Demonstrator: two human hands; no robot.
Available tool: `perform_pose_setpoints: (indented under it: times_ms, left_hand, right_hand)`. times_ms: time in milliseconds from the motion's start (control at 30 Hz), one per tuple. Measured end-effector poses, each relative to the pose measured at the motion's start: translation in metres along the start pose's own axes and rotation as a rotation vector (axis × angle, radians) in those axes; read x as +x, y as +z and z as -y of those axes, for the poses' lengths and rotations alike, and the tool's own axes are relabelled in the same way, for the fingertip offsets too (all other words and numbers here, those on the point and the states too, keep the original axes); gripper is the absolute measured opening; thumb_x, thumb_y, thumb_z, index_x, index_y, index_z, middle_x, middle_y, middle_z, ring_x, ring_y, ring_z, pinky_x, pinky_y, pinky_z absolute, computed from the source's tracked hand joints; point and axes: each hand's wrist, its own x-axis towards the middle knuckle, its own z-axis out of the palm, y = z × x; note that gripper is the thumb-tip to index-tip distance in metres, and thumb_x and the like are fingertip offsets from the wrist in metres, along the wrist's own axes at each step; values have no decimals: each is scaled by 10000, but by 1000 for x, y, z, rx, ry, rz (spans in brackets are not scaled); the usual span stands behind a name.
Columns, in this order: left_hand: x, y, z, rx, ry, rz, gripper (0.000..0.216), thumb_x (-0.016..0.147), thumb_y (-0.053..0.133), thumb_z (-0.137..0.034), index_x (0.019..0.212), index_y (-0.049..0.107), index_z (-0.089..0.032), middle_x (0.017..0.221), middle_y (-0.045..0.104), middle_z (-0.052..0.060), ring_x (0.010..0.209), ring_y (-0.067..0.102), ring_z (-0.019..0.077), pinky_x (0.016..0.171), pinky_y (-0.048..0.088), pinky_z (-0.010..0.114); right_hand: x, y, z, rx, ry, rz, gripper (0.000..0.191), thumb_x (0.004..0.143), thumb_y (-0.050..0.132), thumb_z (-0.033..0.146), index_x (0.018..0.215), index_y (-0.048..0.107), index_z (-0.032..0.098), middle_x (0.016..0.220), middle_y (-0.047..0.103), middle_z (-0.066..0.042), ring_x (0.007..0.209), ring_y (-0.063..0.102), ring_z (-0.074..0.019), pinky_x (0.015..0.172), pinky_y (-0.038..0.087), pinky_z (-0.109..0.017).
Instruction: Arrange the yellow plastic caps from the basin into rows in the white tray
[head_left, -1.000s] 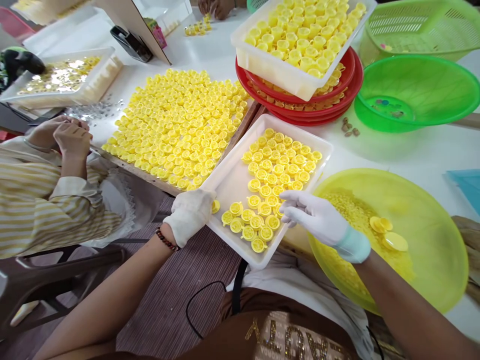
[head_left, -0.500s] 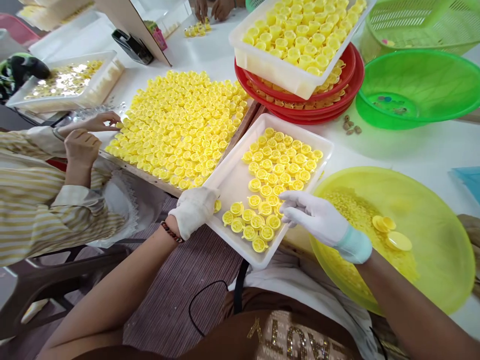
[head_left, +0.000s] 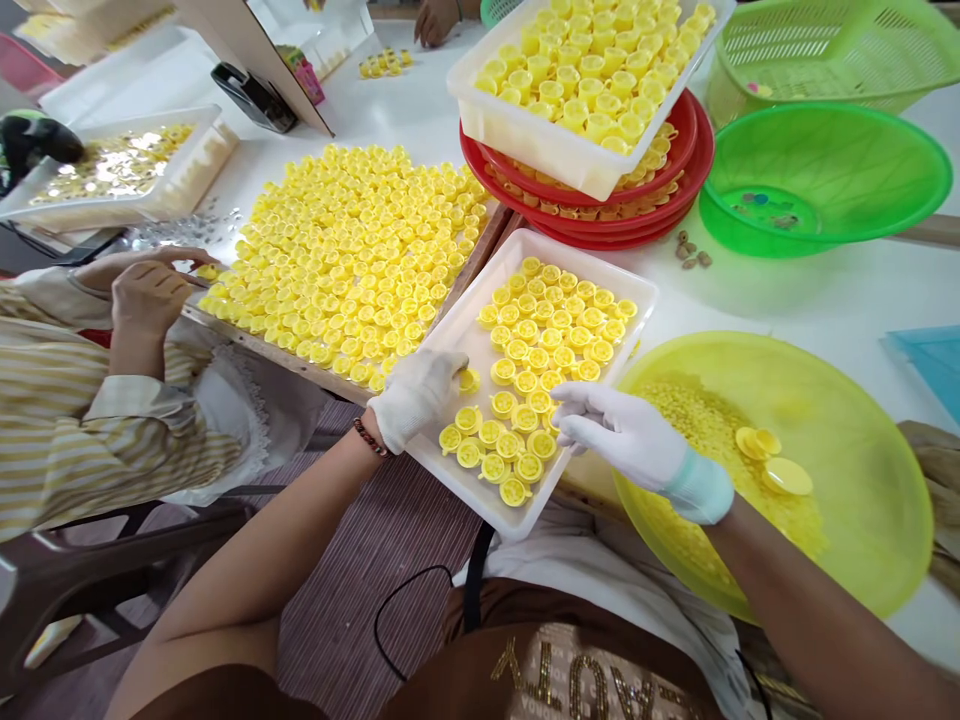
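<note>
A white tray (head_left: 457, 350) lies in front of me, part filled with rows of small yellow plastic caps (head_left: 551, 320). My left hand (head_left: 415, 395), in a white cloth glove, rests over the tray's left rim with its fingers curled on one yellow cap (head_left: 469, 380). My right hand (head_left: 626, 432), in a white glove, hovers at the tray's right edge beside the caps, fingers drawn together; what they hold is hidden. A translucent yellow basin (head_left: 840, 420) with small pale pieces and loose yellow lids (head_left: 772, 460) sits under my right forearm.
A wooden board (head_left: 480, 250) covered with several yellow caps (head_left: 352, 250) lies to the left. A person in a striped sleeve (head_left: 82, 420) sits there, hands at its corner. Behind are red basins (head_left: 697, 150) under a white crate of caps (head_left: 525, 130), and green basins (head_left: 885, 150).
My left hand has moved right, from the tray's corner onto the tray with a cap at its fingertips. The neighbour's reaching hand has drawn back. My right hand has barely moved.
</note>
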Motion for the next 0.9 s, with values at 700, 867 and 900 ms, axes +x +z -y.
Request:
perform_pose_setpoints:
  times_ms: [700,867,900]
  left_hand:
    - [-8,23,5,-673,85,-141,428,995,435,-356,1367,608,-233,1405,649,24,1307,595,200,1184,410,349]
    - [-31,15,-21,-688,136,-130,514,1032,353,-343,1513,443,-184,1518,544,89,1384,530,191,1196,408,359]
    - [-34,15,-25,-660,150,-136,513,1032,349,-324,1514,439,-174,1507,554,102,1382,533,189,1188,421,362]
  right_hand:
    - [3,0,-14,-43,-73,21,368,945,606,398,1270,618,225,984,703,-43,843,717,-193,819,620,-400]
    - [-9,-20,17,-88,-93,-63,391,938,624,411,1286,632,233,1041,725,-53,916,715,-208,863,615,-409]
    - [-15,-29,26,-110,-104,-115,401,932,633,427,1289,637,244,1056,729,-56,941,712,-218,871,613,-413]
